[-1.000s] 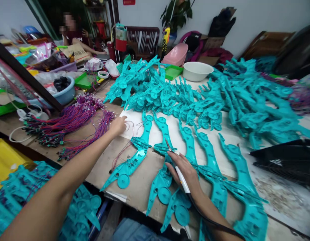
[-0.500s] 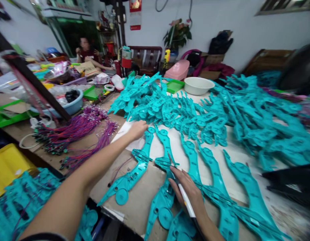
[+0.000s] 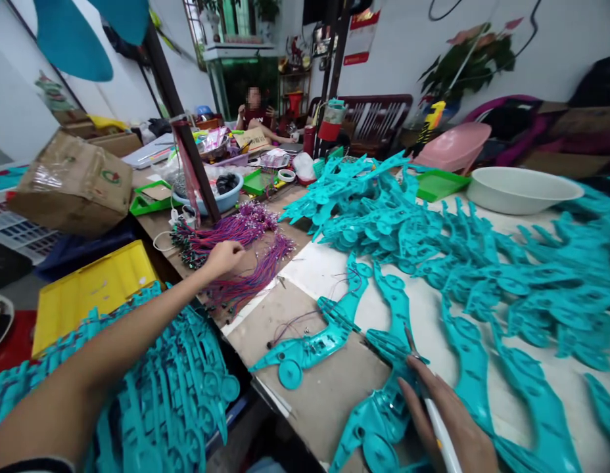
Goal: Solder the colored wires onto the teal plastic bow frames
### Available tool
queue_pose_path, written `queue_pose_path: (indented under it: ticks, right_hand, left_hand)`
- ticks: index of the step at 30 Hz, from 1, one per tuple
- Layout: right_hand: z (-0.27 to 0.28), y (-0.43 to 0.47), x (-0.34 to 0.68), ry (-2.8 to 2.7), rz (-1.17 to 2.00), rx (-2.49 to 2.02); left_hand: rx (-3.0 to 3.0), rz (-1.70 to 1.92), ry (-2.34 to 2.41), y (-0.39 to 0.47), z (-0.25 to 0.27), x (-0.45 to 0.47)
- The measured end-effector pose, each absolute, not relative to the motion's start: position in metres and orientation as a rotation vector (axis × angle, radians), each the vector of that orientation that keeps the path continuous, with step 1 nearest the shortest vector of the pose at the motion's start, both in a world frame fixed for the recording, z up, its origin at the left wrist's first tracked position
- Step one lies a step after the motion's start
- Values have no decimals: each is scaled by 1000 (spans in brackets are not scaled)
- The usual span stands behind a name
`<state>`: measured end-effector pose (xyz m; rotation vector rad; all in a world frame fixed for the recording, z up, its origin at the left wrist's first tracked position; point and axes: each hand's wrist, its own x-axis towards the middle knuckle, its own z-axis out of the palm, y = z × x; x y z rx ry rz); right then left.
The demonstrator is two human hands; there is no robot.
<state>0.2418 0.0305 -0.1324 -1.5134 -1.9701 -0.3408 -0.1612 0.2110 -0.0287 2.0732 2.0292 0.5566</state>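
Observation:
My right hand (image 3: 453, 414) grips a soldering iron (image 3: 439, 427) with a white handle, its thin tip beside a teal plastic part (image 3: 398, 355). Over the bundles of purple and red wires (image 3: 256, 279) hovers my left hand (image 3: 225, 257). Its fingers are curled together, and whether a wire is between them I cannot make out. Between the hands lies another long teal part (image 3: 309, 348), with thin wires along it and a round disc near its lower end. More teal parts (image 3: 467, 361) are laid out in a row to the right.
A large heap of teal parts (image 3: 374, 203) covers the back of the table. Below left, more teal parts (image 3: 162, 394) fill a container beside a yellow bin (image 3: 95, 289). A dark post (image 3: 187, 144) rises near the blue basin (image 3: 231, 197). Another person (image 3: 253, 115) sits far back.
The view has turned left. My left hand has moved from the top of the leftmost laid-out teal part to the wire bundles. My right hand still holds the soldering iron at the neighbouring part.

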Motion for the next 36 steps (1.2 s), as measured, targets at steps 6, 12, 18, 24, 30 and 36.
queue_pose_path:
  ticks: [6, 12, 18, 24, 30, 36]
  right_hand:
    - [-145, 38, 244, -1909, -377, -1478]
    - [-142, 39, 242, -1940, -447, -1419]
    - [-126, 36, 236, -2003, -474, -1400]
    - [-119, 36, 231, -2029, -507, -1376]
    - [-123, 36, 235, -2029, -453, -1391]
    - [-143, 37, 242, -1976, -434, -1424]
  left_hand:
    - [1971, 234, 2025, 175, -59, -200]
    - [1738, 261, 2120, 179, -63, -211]
    - [1488, 297, 2048, 181, -46, -217]
    - [1555, 78, 1730, 184, -24, -221]
    - [1511, 307, 1724, 212, 13, -220]
    - [1173, 913, 1397, 244, 67, -201]
